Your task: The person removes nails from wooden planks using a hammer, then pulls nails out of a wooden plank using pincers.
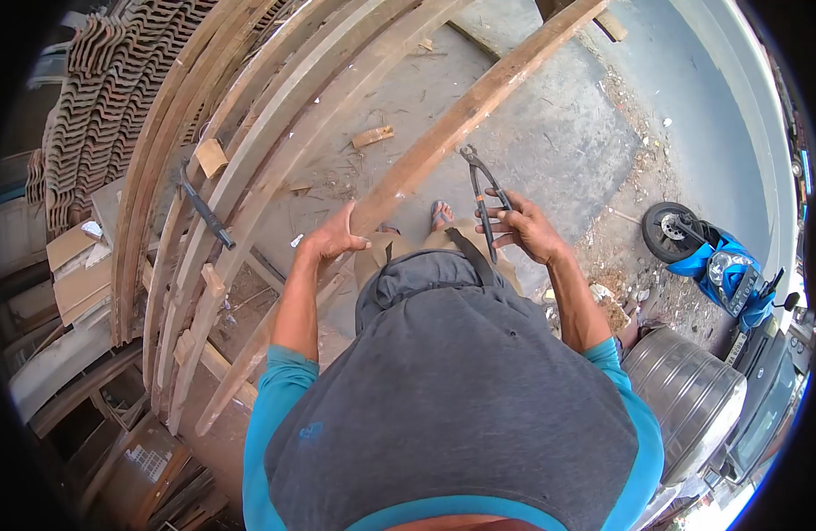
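Observation:
My left hand (330,237) is closed on the near end of a long wooden beam (465,115), its thumb on the near side and its other fingers partly hidden. The beam slants away from me to the upper right. My right hand (527,230) grips a pair of pincers (481,190) by the dark handles with orange bands. The handles are spread apart and the jaws point up, to the right of the beam and apart from it in the picture.
Several long planks (275,159) curve along the left, with a dark-handled bar tool (203,208) lying on them. Stacked roof tiles (107,106) are beyond. A wood offcut (373,136) lies on the floor. Right are rubble, a motorbike wheel (669,232) and a metal tank (682,394).

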`<state>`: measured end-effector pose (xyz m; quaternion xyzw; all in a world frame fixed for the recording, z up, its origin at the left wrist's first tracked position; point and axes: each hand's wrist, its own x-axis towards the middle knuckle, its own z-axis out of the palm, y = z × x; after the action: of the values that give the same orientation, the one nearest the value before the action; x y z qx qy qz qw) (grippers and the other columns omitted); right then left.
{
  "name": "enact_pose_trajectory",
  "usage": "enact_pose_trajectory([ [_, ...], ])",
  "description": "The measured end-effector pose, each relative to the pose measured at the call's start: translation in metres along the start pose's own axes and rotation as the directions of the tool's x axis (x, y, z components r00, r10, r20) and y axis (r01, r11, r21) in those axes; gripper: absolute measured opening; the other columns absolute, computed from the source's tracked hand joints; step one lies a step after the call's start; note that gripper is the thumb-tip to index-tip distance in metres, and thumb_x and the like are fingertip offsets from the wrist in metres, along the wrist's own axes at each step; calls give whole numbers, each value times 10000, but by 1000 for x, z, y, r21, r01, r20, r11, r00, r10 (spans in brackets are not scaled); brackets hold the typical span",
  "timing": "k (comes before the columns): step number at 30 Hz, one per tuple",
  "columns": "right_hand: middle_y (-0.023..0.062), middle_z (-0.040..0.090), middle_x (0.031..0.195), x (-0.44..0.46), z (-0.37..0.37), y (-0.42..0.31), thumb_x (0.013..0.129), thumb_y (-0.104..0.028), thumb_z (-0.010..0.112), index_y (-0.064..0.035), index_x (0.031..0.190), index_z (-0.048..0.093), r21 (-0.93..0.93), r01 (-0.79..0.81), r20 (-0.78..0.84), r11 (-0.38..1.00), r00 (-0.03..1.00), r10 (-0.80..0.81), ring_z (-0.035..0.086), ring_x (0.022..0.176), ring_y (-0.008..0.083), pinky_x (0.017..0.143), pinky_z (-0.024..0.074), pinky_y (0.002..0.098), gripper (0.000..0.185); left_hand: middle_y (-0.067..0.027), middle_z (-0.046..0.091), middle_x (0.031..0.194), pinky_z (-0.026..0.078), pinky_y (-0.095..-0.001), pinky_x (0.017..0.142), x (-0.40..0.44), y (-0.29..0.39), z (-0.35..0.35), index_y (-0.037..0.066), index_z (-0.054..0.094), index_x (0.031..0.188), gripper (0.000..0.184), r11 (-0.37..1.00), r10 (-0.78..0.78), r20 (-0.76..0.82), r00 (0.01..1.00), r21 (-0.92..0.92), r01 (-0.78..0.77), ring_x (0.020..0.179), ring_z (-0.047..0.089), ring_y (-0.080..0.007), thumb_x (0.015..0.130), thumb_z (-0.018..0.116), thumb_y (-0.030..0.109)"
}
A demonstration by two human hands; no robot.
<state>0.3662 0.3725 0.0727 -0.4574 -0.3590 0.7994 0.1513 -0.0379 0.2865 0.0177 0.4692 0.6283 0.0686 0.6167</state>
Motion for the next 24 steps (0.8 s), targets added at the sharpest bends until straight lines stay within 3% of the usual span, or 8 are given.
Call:
enact_pose_trajectory([
  [4,213,599,1336,3,12,-6,950,-85,453,14,1514,377,-134,-22,47,991,998,29,702,1116,292,806,639,365,578,-180,575,1359,396,-396,1102,-3,13,-6,1,384,1480,951,998,-47,2,999,40,47,1269,536,-291,679,865,176],
  [8,213,586,1342,10,7,-8,955,-114,477,18,1507,390,-141,-19,37,990,999,25,695,1127,306,821,641,380,574,-176,567,1361,386,-390,1106,1,5,-4,0,397,1477,961,1000,6,13,1000,9,-6,1282,519,-280,665,867,209],
  [16,263,568,1363,15,0,-29,968,-174,536,25,1537,351,-279,-79,72,957,992,103,686,1115,317,838,644,396,630,-182,567,1352,384,-394,1107,-12,30,-4,-4,408,1469,956,994,-33,23,999,-101,35,1283,516,-279,658,865,211],
  [24,254,586,1352,19,2,-35,971,-181,547,-16,1534,388,-294,-98,57,951,991,119,694,1097,311,814,647,379,607,-205,580,1351,402,-406,1096,-13,31,-12,-18,437,1444,957,1000,-7,8,1000,6,7,1267,546,-312,646,871,282],
])
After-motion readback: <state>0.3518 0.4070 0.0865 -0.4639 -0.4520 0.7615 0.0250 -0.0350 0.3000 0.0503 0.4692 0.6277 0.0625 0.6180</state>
